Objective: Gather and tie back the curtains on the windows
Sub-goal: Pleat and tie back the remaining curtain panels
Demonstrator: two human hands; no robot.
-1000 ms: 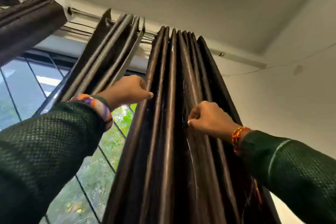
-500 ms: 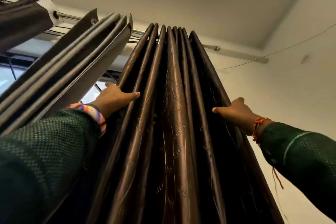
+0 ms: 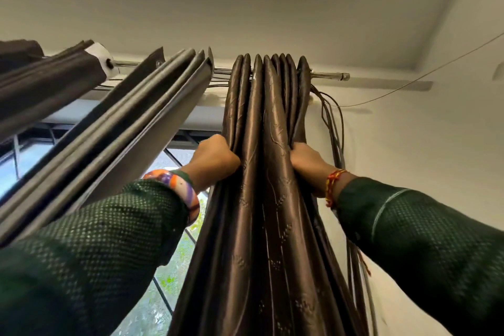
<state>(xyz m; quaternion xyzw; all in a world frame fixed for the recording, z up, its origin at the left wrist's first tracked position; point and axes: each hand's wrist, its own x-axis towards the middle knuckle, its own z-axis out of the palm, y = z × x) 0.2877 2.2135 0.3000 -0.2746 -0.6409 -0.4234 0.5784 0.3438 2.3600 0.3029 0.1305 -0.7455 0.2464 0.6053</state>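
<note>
A dark brown patterned curtain [image 3: 268,172] hangs in tight pleats from a metal rod [image 3: 328,75] near the rod's right end. My left hand [image 3: 214,158] grips the pleats on the curtain's left side, fingers curled into the folds. On the right side, my right hand [image 3: 305,163] grips the pleats at about the same height. The two hands squeeze the bundle between them. A second, greyer curtain panel [image 3: 131,128] hangs bunched to the left, apart from both hands.
Another bunched panel [image 3: 51,82] hangs at the far left of the rod. Window glass [image 3: 163,294] with greenery shows behind my left arm. Dark cables [image 3: 334,128] run down the white wall [image 3: 422,144] right of the curtain, with a thin wire [image 3: 425,73] across it.
Both hands went from resting on the outer folds to gripping them, and moved inward, pressing the brown curtain into a narrower bundle. The view tilted upward, showing the rod's end.
</note>
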